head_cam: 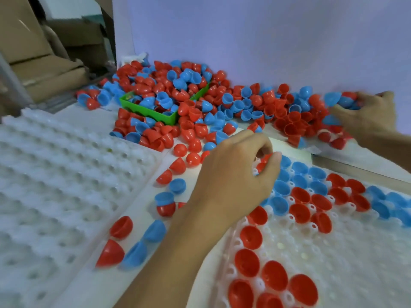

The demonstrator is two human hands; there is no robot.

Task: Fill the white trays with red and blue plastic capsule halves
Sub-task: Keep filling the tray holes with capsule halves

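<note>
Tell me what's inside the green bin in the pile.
The green bin holds red and blue capsule halves, heaped above its rim and spilling over its far side. Its floor and anything beneath the halves are covered, so I cannot tell what else it holds.

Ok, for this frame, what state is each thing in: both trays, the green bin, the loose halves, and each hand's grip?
Right white plastic tray: partly filled with red and blue halves.
Left white plastic tray: no halves in it.
Green plastic bin: heaped over with halves.
Pile of red and blue plastic capsule halves: loose on the table.
Left hand: grip pinching a red half over the right tray.
Right hand: grip on blue halves at the pile.
</note>
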